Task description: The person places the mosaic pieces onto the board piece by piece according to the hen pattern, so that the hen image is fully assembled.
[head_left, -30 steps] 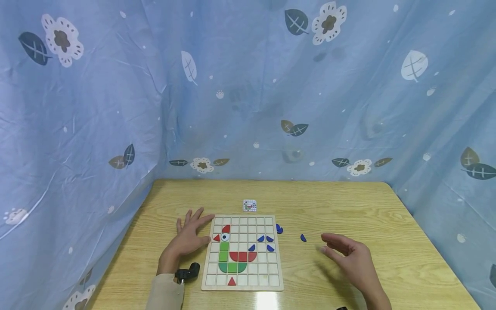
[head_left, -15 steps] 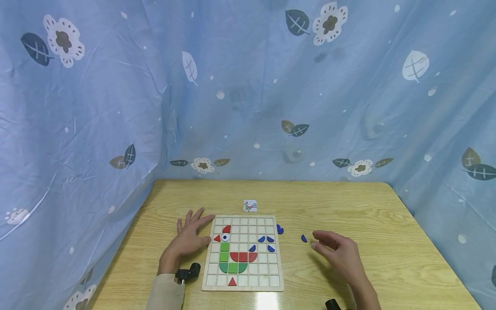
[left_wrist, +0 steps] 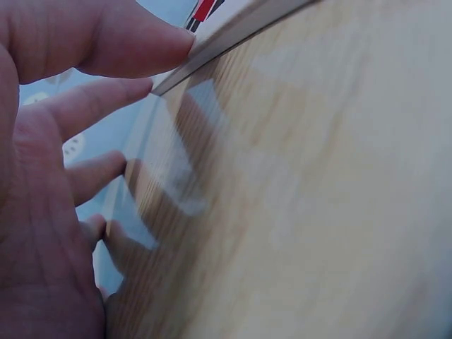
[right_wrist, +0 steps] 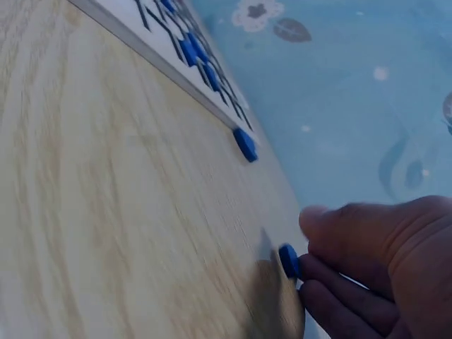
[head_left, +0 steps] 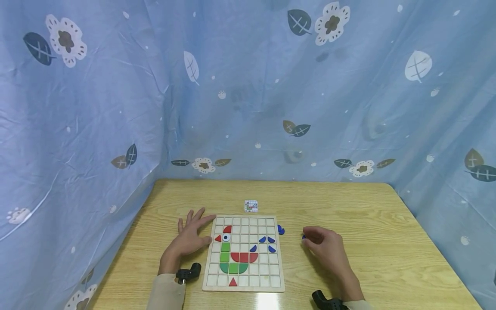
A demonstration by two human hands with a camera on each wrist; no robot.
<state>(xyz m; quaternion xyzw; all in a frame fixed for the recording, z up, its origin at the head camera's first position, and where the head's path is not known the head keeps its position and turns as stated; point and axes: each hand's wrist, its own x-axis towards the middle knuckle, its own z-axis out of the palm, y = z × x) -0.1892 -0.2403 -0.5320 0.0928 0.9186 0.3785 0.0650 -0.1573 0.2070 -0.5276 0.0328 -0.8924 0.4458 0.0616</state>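
My left hand (head_left: pixel 188 241) has its fingers spread, with thumb and index fingertips at the left edge of a wooden grid board (head_left: pixel 209 287). Colored flat pieces on the board make a bird-like figure: red and green shapes, a round eye piece (head_left: pixel 226 237) and several blue petal-shaped pieces (head_left: pixel 271 240). Right of the board, my right hand (head_left: pixel 327 249) is low over the table, thumb and fingers apart around a loose blue piece (right_wrist: pixel 288 261). In the right wrist view its fingertips are right at that piece, while the thumb stands above it.
A small pattern card (head_left: pixel 251 206) lies behind the board. More blue pieces (head_left: pixel 280 230) sit against the board's right edge. Blue patterned cloth (head_left: pixel 248 107) hangs behind and beside the wooden table (head_left: pixel 348 206).
My right hand has moved left across the table to the loose blue piece, which its fingers now mostly cover in the head view. The left hand stays at the board's edge.
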